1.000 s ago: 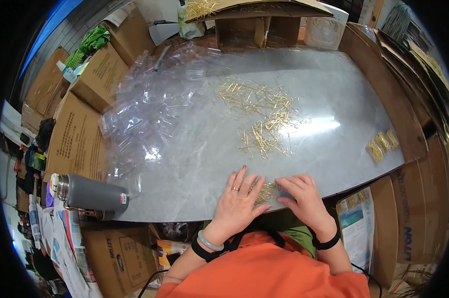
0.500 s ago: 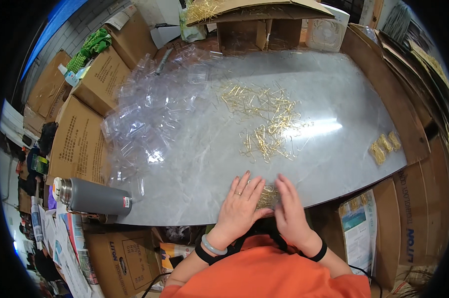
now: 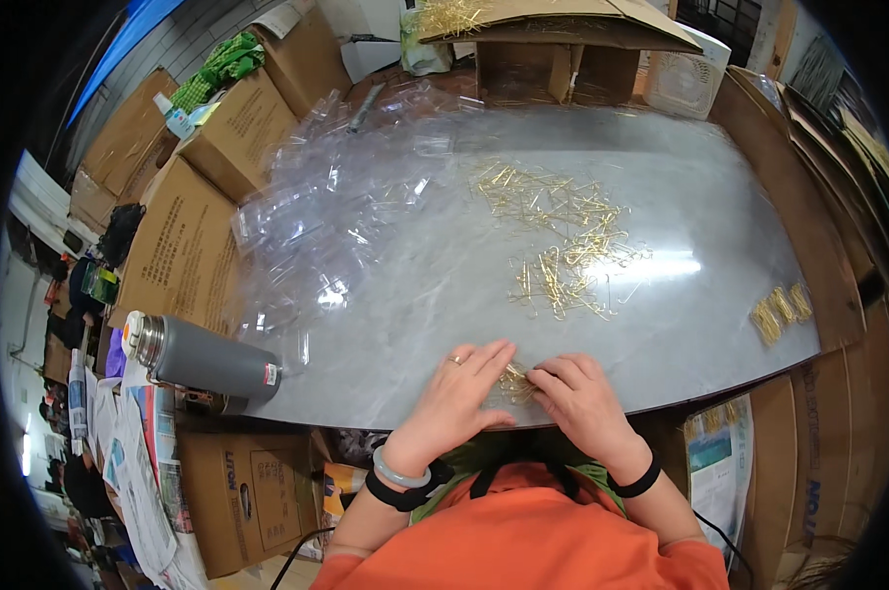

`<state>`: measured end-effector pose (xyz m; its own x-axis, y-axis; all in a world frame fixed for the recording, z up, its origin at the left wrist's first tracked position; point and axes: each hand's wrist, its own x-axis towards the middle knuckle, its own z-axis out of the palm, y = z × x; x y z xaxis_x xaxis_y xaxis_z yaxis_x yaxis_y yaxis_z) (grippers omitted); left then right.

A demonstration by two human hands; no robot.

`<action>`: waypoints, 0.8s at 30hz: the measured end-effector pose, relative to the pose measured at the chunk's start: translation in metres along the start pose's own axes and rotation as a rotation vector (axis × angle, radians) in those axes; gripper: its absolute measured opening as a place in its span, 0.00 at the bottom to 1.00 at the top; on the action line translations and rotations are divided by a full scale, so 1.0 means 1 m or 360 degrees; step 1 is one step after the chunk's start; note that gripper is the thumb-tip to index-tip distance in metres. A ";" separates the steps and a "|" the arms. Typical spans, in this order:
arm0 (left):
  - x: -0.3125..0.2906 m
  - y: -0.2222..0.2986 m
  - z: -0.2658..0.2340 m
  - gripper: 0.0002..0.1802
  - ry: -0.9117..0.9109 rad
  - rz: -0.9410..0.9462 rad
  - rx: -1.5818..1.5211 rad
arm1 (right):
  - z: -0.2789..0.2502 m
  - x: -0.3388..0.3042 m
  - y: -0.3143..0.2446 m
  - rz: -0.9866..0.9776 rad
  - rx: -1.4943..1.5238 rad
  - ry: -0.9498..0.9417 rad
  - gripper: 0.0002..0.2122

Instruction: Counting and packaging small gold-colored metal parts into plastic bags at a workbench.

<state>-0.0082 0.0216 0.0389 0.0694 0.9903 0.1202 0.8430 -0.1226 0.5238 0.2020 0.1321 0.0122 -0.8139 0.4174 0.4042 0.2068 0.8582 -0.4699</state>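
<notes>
A small packing or assembly workshop was indicated by the materials on view. A grey marbled bench was strewn with loose gold-coloured wire hooks, and its left part was covered with clear plastic packaging. Gold-coloured bundles were lined up near the right edge. The bench was bordered by printed cardboard cartons on the left and a cardboard partition on the right, while a white box fan was placed beyond its far edge.

Smooth glossy table, shiny golden metal hooks, clear shiny plastic pieces toward its left edge, matt cardboard along right edge
</notes>
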 end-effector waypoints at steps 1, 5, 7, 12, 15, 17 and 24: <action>0.001 0.004 -0.002 0.48 -0.0003 -0.0056 -0.0024 | 0.003 -0.001 -0.001 0.0017 -0.0032 0.0057 0.18; -0.002 0.014 0.011 0.42 0.0172 -0.0204 -0.0037 | 0.000 0.001 -0.006 0.0069 -0.0079 0.0166 0.16; -0.003 0.016 0.015 0.39 0.0183 -0.0332 -0.0219 | -0.001 0.000 -0.006 0.0075 -0.0122 0.0205 0.16; -0.014 0.012 0.015 0.33 0.0271 -0.0452 -0.0783 | 0.007 -0.002 -0.004 0.0217 -0.0199 0.0278 0.15; -0.015 0.014 0.025 0.32 0.0361 -0.0412 -0.0801 | 0.012 0.005 -0.004 0.0219 -0.0199 0.0277 0.16; -0.009 0.018 0.038 0.32 0.0442 -0.0329 -0.0818 | 0.015 0.009 -0.001 0.0132 -0.0175 0.0270 0.18; -0.004 0.020 0.023 0.37 0.0430 -0.0127 0.0131 | -0.005 0.008 -0.017 0.0066 -0.0060 0.0107 0.25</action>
<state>0.0209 0.0164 0.0296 -0.1345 0.9420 0.3074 0.8812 -0.0282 0.4718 0.1942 0.1227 0.0270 -0.7660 0.4709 0.4375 0.2610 0.8499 -0.4579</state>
